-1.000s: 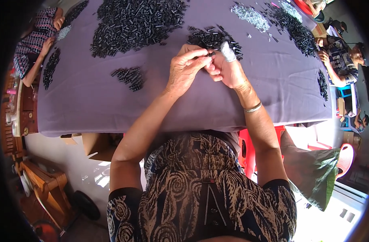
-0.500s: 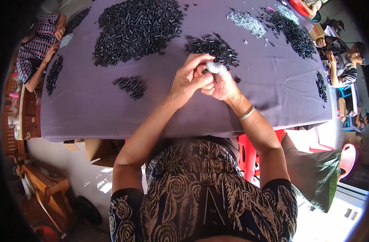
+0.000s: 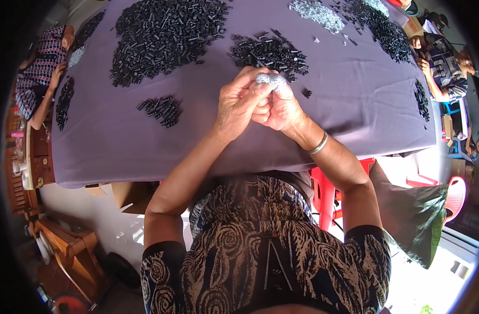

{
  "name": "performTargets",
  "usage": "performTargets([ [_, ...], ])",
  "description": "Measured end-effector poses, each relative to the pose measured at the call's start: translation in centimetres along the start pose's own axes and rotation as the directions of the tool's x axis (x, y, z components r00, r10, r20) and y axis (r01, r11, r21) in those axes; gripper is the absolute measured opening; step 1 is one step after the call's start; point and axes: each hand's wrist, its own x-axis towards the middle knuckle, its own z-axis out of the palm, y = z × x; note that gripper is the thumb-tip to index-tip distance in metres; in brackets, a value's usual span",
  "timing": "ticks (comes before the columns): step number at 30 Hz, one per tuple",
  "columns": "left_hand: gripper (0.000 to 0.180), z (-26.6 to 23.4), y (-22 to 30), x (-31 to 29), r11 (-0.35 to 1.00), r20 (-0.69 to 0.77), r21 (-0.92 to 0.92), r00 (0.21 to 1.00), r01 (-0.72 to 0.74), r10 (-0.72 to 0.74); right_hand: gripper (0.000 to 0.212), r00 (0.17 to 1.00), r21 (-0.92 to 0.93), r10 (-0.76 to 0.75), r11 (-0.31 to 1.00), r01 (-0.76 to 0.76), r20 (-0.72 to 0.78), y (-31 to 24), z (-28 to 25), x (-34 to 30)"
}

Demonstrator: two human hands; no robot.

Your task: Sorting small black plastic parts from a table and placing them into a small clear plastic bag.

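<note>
My left hand [image 3: 237, 104] and my right hand [image 3: 285, 111] meet above the purple cloth, fingers curled in and thumbs pressed together. Silvery wrapping [image 3: 274, 81] covers the thumb tips. Whatever the fingers pinch is hidden behind them. Just beyond the hands lies a loose pile of small black tube-like parts [image 3: 268, 54]. A smaller cluster of black parts [image 3: 162, 110] rests to the left of my left hand. One stray black part [image 3: 306, 93] sits to the right of my right hand.
A large heap of black parts [image 3: 169, 39] covers the far left. Small silvery pieces [image 3: 317, 15] lie at the far right beside another black heap [image 3: 383, 39]. People sit at both sides of the table [image 3: 114, 152]. A red chair [image 3: 323, 191] stands below its front edge.
My hands have drawn closer together, and the thumbs now meet. A dark bit visible between the fingers earlier is now covered. The view has shifted slightly.
</note>
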Motion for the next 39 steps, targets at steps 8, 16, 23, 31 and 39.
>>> performTargets([
  [8, 0.016, -1.4, 0.9, 0.1, 0.961, 0.027, 0.252, 0.994, -0.111, 0.108, 0.041, 0.996, -0.022, 0.037, 0.999, -0.039, -0.078, -0.3, 0.8, -0.1],
  [16, 0.016, -7.4, 5.6, -2.5, 0.544, -0.034, 0.834, 0.975, -0.094, 0.221, 0.046, 0.943, -0.956, -0.163, -0.005, 0.295, 0.291, 1.3, 2.5, -0.7],
  [23, 0.020, -11.7, 6.2, -5.3, 0.235, -0.126, 0.970, 0.946, 0.055, 0.298, 0.036, 0.888, -0.876, -0.127, -0.278, 0.395, 0.441, 1.6, 2.8, -0.9],
  [31, 0.021, -9.5, 6.4, -4.3, 0.270, -0.063, 0.962, 0.927, -0.043, 0.370, 0.014, 0.780, -0.996, -0.620, -0.066, 0.058, 0.086, -6.1, -0.8, -2.8],
  [39, 0.020, -3.5, 3.5, -1.4, 0.543, 0.103, 0.817, 0.976, -0.193, 0.192, 0.011, 0.893, -0.969, -0.440, -0.245, -0.015, 0.097, -8.4, -3.7, -4.6],
])
